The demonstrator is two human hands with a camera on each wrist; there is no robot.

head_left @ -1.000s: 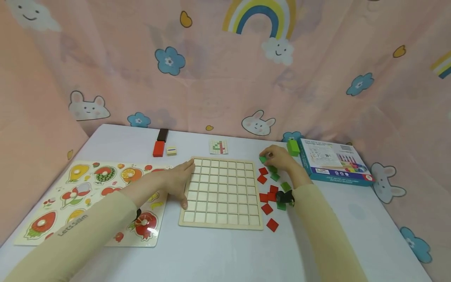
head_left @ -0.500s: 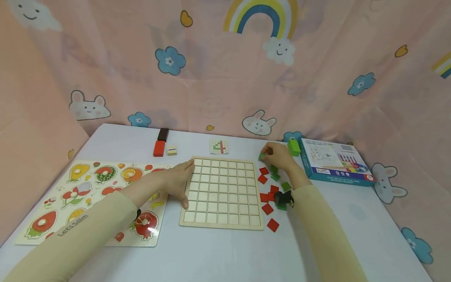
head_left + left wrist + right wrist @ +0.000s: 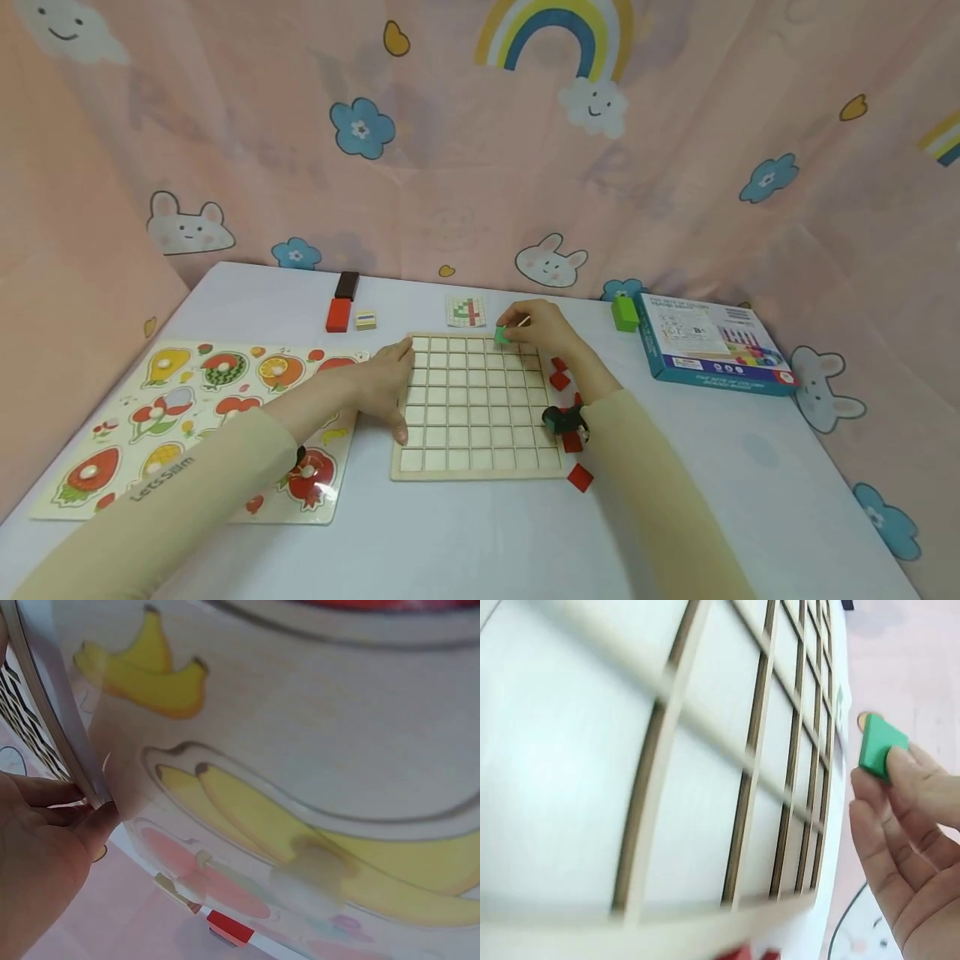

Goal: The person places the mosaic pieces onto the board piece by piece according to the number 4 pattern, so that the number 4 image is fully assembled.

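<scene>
My right hand (image 3: 542, 327) pinches a green square tile (image 3: 881, 747) between thumb and fingers. In the head view, the tile hangs over the far edge of a wooden grid board (image 3: 480, 477), right of its middle. Thumb and fingers spread, my left hand (image 3: 381, 388) rests against the board's left edge. The left wrist view shows those fingers (image 3: 52, 792) right at the rim. Red square tiles (image 3: 580, 477) lie along the board's right side, some hidden under my right forearm. A small card (image 3: 466, 312) with a coloured grid pattern lies beyond the board.
A fruit puzzle board (image 3: 341, 492) lies at the left, under my left forearm. At the back stand a red block (image 3: 338, 316), a dark block (image 3: 347, 285), a small yellowish block (image 3: 365, 321) and a green block (image 3: 624, 314). A game box (image 3: 712, 342) lies at the right.
My right hand has moved left with a green tile, from the loose tiles to over the board's far edge. The board's near edge has shifted slightly right; my left hand stays against it.
</scene>
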